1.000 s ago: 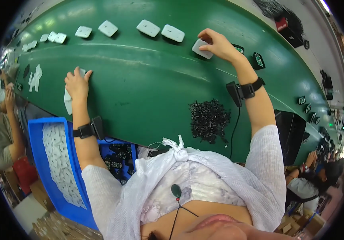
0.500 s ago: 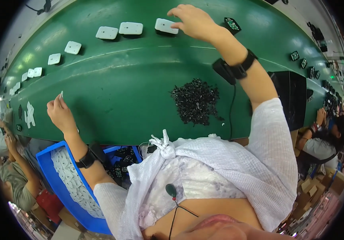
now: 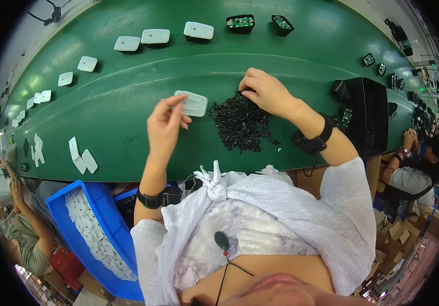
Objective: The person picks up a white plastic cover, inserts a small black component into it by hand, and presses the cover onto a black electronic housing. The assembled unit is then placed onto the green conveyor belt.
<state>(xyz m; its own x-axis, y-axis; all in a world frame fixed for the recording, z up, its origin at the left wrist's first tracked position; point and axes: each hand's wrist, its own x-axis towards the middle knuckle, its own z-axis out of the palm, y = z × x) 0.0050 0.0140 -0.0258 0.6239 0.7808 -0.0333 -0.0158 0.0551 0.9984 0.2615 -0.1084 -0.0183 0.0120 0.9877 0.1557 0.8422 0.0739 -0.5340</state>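
Pinching a white rectangular plastic cover point(image 3: 196, 105) in our left hand point(image 3: 164, 125), we curl our right hand point(image 3: 266, 93) at a heap of small black parts point(image 3: 240, 126), grip unclear.

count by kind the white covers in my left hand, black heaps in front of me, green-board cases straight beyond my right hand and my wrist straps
White cover: 1
Black heap: 1
Cases: 2
Straps: 2
Total: 6
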